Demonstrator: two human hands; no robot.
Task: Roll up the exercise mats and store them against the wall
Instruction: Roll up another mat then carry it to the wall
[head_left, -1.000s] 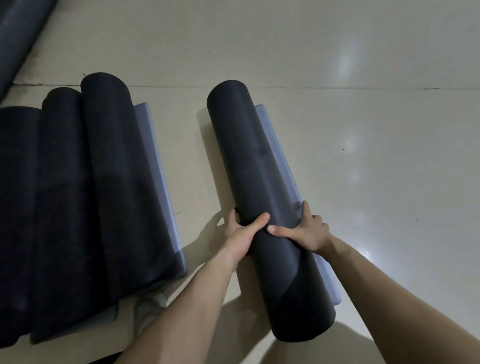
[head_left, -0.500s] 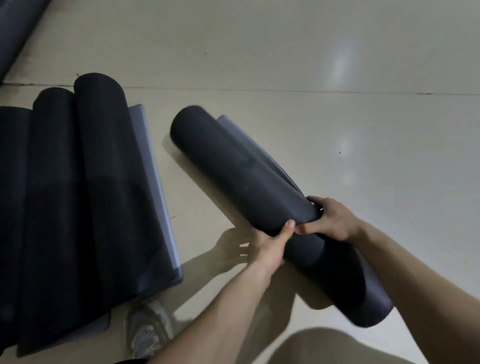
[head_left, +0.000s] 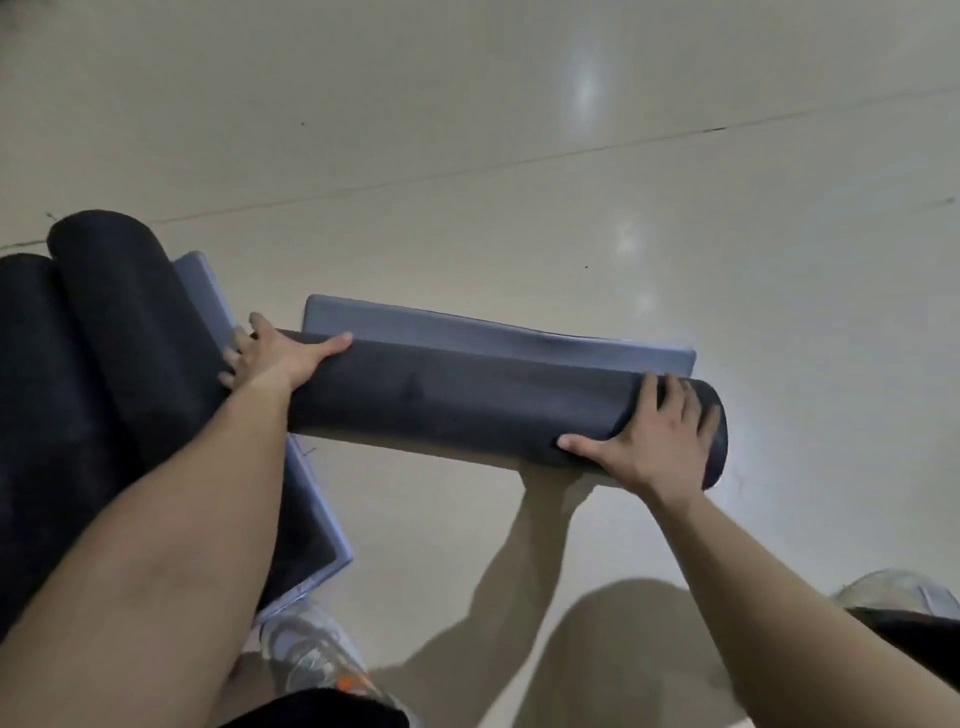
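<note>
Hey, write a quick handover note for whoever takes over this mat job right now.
The left hand grips the left end of the rolled mat, right hand the right end; it looks lifted off the floor, grey tail loose.
The other rolled mats lie on the floor at left.
Done: mats in view rolled.
Left: store them against the wall, which is out of view.

Stacked mats (head_left: 78, 389) cropped at left edge, shoe (head_left: 893, 590) at right edge.

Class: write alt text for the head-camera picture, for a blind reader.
Two bare hands grip a rolled dark mat crosswise over a pale floor: the left hand at its left end, the right hand near its right end. More rolled mats lie at the left.
</note>
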